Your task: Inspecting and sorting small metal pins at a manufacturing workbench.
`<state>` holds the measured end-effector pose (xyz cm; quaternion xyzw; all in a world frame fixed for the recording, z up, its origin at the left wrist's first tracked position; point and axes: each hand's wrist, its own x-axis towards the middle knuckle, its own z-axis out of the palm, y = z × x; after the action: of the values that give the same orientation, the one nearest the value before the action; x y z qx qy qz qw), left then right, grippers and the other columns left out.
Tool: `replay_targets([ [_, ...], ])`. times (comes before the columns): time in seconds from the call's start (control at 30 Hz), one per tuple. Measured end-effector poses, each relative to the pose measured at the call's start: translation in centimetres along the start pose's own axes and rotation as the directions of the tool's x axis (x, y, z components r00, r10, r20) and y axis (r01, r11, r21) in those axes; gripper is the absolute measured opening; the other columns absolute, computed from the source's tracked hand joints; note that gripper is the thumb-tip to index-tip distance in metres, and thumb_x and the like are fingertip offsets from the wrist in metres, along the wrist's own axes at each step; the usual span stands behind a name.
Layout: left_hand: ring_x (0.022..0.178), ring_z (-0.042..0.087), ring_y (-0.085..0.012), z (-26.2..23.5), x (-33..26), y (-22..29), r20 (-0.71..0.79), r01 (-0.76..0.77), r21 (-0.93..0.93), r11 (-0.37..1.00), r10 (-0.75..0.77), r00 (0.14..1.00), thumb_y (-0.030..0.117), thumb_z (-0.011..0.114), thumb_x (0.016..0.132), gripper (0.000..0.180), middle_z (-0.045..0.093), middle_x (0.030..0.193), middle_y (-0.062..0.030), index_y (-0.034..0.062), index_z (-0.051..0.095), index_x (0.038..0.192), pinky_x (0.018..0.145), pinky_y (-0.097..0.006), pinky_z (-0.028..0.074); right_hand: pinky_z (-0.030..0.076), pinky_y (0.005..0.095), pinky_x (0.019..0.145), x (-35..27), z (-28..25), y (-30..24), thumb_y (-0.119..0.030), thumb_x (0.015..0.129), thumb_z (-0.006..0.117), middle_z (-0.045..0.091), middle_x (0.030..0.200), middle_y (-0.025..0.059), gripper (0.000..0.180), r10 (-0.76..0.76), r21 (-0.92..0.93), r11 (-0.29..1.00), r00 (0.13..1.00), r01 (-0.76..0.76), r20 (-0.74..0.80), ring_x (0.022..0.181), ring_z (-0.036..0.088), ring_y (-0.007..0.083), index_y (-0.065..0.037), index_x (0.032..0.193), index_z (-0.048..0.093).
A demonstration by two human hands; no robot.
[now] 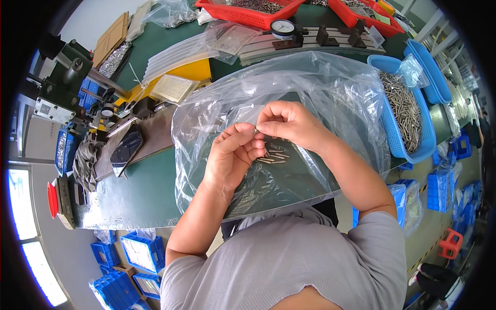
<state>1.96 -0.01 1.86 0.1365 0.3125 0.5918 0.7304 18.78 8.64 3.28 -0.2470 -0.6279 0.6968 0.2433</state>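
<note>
Nearest the lens is the person's grey shirt (289,258), and both bare forearms rise from it toward the green bench top (150,191). Far left stands a dark green press-like fixture (70,72), with a small dial gauge (107,110) just below and right of it. The left hand (232,155) is curled, its fingers pressed against the thumb, and its tips meet those of the right hand (289,124), which pinches one slim metal pin (256,130) between thumb and forefinger. The pin is tiny here; its long axis seems to run roughly left to right, from one hand's fingertips to the other's. Whether the left hand also grips it I cannot tell. Both hands hover over a big clear plastic bag (330,88) spread on the bench, and just below the fingertips, touching the bag, lie loose pins (274,156), about five, pointing mostly left to right. The left hand's knuckles sit nearer to them than the right's. Further right, a blue basket (398,147) holds too many pins to count. Behind are two red trays (248,18) and a second, larger dial gauge (283,27).
</note>
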Motion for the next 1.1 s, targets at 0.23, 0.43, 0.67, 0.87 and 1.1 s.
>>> replay_targets([
  [0.23,0.070,0.064,-0.0208,-0.2,0.0,-0.1,0.006,-0.031,0.029,0.999,0.030,1.000,0.004,0.053,0.087,0.009,0.065,0.082,-0.0141,-0.0007,0.059,0.091,0.067,-0.033,0.055,0.046,0.0240,0.071,0.0,0.3,0.2,-0.009,0.086,0.060,0.061,0.078,0.0020,0.011,-0.037,-0.075,0.997,0.999,0.035,-0.027,0.075,0.056,0.0074,0.001,0.086,0.060],
  [0.43,0.068,0.064,-0.0211,-0.2,0.0,0.0,0.002,-0.072,0.058,0.996,0.072,0.997,0.005,0.054,0.086,0.008,0.065,0.082,-0.0142,0.0003,0.059,0.090,0.065,-0.033,0.054,0.043,0.0201,0.063,0.0,-0.1,0.4,-0.013,0.086,0.059,0.058,0.078,-0.0013,0.011,-0.077,-0.083,0.994,0.993,0.069,-0.090,0.072,0.052,0.0039,-0.003,0.088,0.060],
  [0.67,0.071,0.062,-0.0206,-0.9,0.3,0.6,0.004,-0.178,0.010,0.984,0.178,0.984,0.006,0.054,0.086,0.007,0.064,0.084,-0.0139,0.0022,0.060,0.089,0.065,-0.033,0.054,0.046,0.0267,0.060,0.4,-1.1,-0.2,-0.015,0.088,0.051,0.059,0.087,0.0046,0.013,0.044,0.629,0.777,0.998,-0.010,-0.038,0.070,0.056,0.0106,-0.003,0.092,0.055],
  [0.87,0.070,0.061,-0.0206,-0.7,0.1,1.0,-0.033,-0.190,-0.029,0.981,0.189,0.981,0.006,0.054,0.086,0.007,0.063,0.083,-0.0138,0.0021,0.059,0.090,0.064,-0.033,0.053,0.046,0.0326,0.059,0.3,0.7,1.0,-0.013,0.074,0.065,0.058,0.070,0.0052,0.007,-0.259,-0.622,0.761,0.965,0.184,-0.032,0.065,0.060,0.0207,-0.007,0.075,0.062],
  [1.1,0.072,0.056,-0.0170,-0.6,-0.1,1.1,-0.034,-0.187,0.043,0.981,0.188,0.982,0.010,0.056,0.086,0.009,0.058,0.085,-0.0102,0.0053,0.059,0.093,0.065,-0.029,0.049,0.049,0.0383,0.065,-0.1,2.2,1.9,-0.017,0.072,0.065,0.061,0.081,0.0054,0.010,-0.223,-0.858,0.482,0.972,0.179,0.078,0.073,0.062,0.0278,-0.010,0.079,0.062],
])
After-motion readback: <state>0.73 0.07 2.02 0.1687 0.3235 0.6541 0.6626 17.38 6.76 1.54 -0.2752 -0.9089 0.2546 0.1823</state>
